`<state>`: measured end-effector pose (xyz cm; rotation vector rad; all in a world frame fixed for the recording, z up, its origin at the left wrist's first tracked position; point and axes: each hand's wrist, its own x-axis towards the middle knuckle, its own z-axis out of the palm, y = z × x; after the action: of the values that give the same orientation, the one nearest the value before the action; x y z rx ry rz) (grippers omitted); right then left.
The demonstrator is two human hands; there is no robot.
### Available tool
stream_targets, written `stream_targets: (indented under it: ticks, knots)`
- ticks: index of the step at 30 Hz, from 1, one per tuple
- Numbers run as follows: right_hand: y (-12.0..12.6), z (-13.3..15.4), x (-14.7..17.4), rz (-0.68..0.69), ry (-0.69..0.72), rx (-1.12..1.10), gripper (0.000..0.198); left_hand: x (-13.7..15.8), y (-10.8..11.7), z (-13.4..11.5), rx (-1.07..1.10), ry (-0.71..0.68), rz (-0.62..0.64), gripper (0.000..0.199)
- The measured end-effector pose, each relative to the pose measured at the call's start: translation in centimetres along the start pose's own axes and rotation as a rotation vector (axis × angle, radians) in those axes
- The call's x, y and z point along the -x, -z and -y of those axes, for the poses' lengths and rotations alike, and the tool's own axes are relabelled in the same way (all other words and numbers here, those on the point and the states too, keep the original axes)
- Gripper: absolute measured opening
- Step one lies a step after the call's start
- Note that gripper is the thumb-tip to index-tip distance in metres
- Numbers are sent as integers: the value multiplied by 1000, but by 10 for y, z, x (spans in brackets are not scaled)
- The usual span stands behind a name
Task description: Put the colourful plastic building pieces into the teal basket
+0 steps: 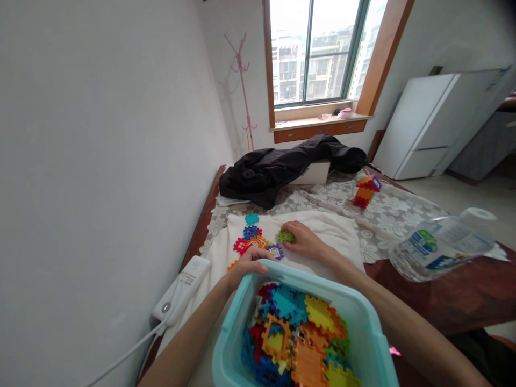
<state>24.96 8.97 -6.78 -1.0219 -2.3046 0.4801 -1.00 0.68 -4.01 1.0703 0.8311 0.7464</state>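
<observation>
My left hand is closed over the far-left corner of a light blue plastic bin, gripping its rim. Inside the bin lie many toothed plastic building tiles, among them an orange tile with an arched opening and a yellow tile. Beyond the bin, my right hand pinches a green building tile just over the white cloth. Left of it lie a purple window tile, a red tile, a blue tile, a teal tile and some orange ones.
A large clear plastic bottle stands tilted in view at the right. An assembled tile structure sits on the lace tablecloth farther back, near a black garment. A white power strip with a cable lies along the left wall.
</observation>
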Motion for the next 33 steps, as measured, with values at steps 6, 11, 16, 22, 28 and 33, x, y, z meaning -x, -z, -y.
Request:
stream_targets:
  ticks: [6, 11, 16, 22, 28, 33]
  knots:
    - [-5, 20, 3, 78, 162, -168, 30, 1, 0, -3, -29, 2, 21, 37]
    - [-5, 33, 7, 229, 204, -85, 27, 2, -3, -7, -13, 9, 5, 36]
    - [-4, 25, 5, 173, 130, -75, 23, 2, -4, -6, -2, 19, 15, 36]
    - [-16, 12, 0, -148, -28, -239, 29, 2, -2, -6, -16, 18, 13, 36]
    - [-32, 22, 3, -5, 35, -165, 24, 5, -8, -11, -11, 12, -13, 35]
    - [-39, 24, 4, 44, 60, -65, 35, 5, -10, -11, 18, 19, -34, 35]
